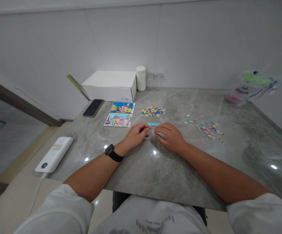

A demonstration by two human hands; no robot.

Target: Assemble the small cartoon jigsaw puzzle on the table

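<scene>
A pale panelled wall (pixel 191 45) rises behind a grey marbled table (pixel 141 172) with a few bright light spots on its top. At the far left, a white power bank (pixel 55 154) lies at the table's edge, with a white cable (pixel 36 195) running down from its near end. Next comes a dark-screened phone (pixel 93 108), flat near the left edge, then a closed white box (pixel 110 81) against the wall. In front of the box lie two cartoon cards, the blue card (pixel 122 107) behind the pale card (pixel 117 120).

The left hand (pixel 138 134), with a black watch (pixel 114 153) on its wrist, has its fingers curled and its thumb close to the index finger, over the left side of a small puzzle (pixel 153 124). Behind stand a white bottle (pixel 141 78) and two clear glasses (pixel 154 81), with a heap of blue and yellow pieces (pixel 153 111) nearer. The right hand (pixel 170 138) bends its fingers over the puzzle's right side, thumb slightly apart. The puzzle is small and partly covered, so I cannot tell whether either hand grips a piece. Farther right are loose, mostly pastel pieces (pixel 210 127), then a clear plastic bag (pixel 250 87) with green and pink in it.
</scene>
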